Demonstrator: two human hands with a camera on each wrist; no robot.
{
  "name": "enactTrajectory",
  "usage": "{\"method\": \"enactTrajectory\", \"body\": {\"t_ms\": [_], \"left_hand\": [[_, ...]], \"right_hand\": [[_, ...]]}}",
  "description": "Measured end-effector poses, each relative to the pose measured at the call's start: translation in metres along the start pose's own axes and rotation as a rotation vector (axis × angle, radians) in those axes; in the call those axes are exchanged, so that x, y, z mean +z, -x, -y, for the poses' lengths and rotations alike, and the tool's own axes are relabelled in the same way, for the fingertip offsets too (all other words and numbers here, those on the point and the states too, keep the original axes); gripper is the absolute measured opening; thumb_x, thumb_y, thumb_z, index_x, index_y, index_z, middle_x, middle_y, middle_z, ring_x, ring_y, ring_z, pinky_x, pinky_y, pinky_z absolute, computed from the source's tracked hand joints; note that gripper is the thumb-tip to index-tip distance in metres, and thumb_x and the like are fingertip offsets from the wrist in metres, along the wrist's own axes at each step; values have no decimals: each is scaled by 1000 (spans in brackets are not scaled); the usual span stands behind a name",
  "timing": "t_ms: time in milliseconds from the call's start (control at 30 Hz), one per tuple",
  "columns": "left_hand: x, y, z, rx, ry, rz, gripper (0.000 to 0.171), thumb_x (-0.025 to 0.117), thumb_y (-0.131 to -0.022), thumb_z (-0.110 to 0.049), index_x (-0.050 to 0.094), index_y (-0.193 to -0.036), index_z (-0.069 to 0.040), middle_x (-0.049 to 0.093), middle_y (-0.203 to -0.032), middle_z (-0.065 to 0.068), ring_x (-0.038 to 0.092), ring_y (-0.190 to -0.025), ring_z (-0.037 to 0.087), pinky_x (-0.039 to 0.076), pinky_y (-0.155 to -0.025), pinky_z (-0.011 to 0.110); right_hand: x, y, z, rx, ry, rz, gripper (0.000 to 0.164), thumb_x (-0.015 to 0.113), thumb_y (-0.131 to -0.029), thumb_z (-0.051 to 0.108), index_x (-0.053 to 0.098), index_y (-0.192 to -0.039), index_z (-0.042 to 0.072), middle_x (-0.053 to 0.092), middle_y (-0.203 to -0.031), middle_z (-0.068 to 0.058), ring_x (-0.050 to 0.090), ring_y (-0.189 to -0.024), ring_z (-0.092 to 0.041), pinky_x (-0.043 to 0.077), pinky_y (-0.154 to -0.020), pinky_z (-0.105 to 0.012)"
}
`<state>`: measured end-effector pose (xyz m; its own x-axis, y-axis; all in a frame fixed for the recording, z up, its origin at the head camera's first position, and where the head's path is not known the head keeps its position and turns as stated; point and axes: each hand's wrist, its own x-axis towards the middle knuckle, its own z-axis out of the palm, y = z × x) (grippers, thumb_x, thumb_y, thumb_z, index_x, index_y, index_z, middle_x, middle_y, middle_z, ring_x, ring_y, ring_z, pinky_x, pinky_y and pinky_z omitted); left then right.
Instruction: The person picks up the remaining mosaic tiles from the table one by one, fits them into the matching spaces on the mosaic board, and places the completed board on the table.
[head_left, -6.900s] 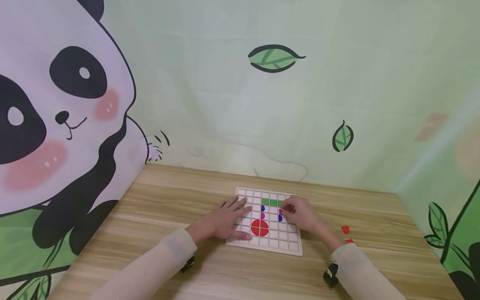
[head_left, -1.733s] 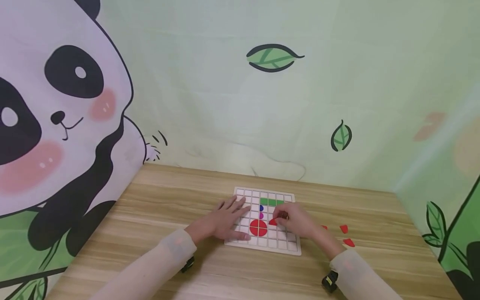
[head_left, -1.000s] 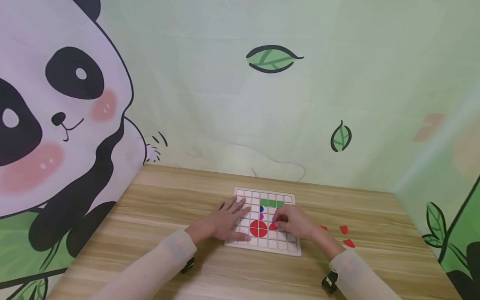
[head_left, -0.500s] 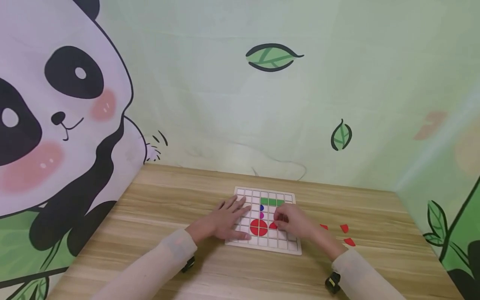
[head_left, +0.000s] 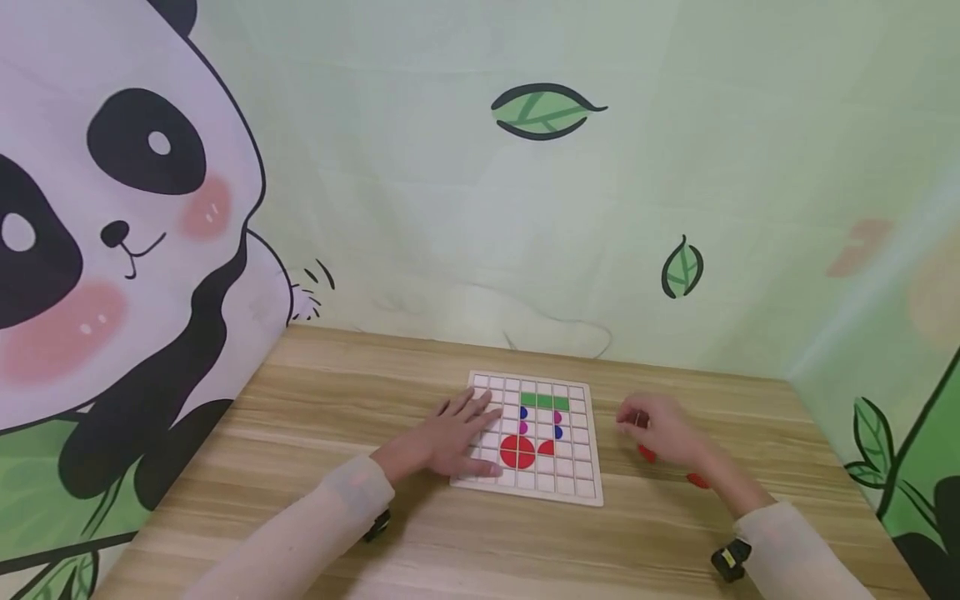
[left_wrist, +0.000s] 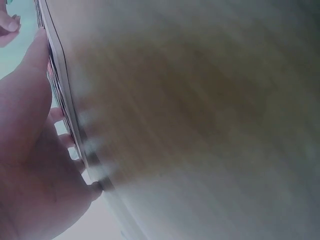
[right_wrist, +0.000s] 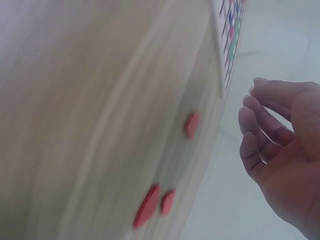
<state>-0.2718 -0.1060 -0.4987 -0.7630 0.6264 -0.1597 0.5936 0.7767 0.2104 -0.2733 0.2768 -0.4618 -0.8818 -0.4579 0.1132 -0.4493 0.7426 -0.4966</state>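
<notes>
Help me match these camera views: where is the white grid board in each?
Head: white grid board low, just right of centre, left hand on it.
Left wrist: white grid board, slanting strip, left side.
Right wrist: white grid board, foreshortened, top, right of centre.
Shared landmark: wood-grain table.

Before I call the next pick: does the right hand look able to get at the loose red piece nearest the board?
Probably yes: the right hand hangs close by, seems to hold nothing, and nothing lies on that red piece.
</notes>
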Motion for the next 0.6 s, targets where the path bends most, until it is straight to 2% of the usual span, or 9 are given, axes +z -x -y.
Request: {"method": "enactTrajectory", "body": {"t_ms": [133, 367, 600], "left_hand": [[1, 0, 0, -3, -1, 7, 100, 52, -96, -78, 19, -172, -21, 5, -179, 10, 0, -163, 39, 10, -127, 64], [2, 0, 1, 15, -23, 4, 103, 48, -96, -82, 18, -172, -19, 4, -178, 11, 0, -163, 40, 11, -127, 65], [3, -2, 3, 9, -19, -7, 103, 48, -95, -82, 20, -171, -19, 6, -178, 11, 2, -163, 39, 13, -127, 65]], "right_hand": [[-4, 13, -14, 9, 7, -4, 3, 77, -96, 5, 74, -96, 5, 64, -86, 4, 57, -77, -13, 51, -65, -27], [-2, 30, -33, 49, 36, 6, 6, 78, -95, 6, 74, -93, 10, 66, -86, 5, 59, -78, -11, 53, -67, -28], [-1, 37, -40, 46, -3, 66, 11, 81, -93, 9, 71, -96, 9, 65, -87, 5, 59, -78, -9, 52, -68, -28]]}}
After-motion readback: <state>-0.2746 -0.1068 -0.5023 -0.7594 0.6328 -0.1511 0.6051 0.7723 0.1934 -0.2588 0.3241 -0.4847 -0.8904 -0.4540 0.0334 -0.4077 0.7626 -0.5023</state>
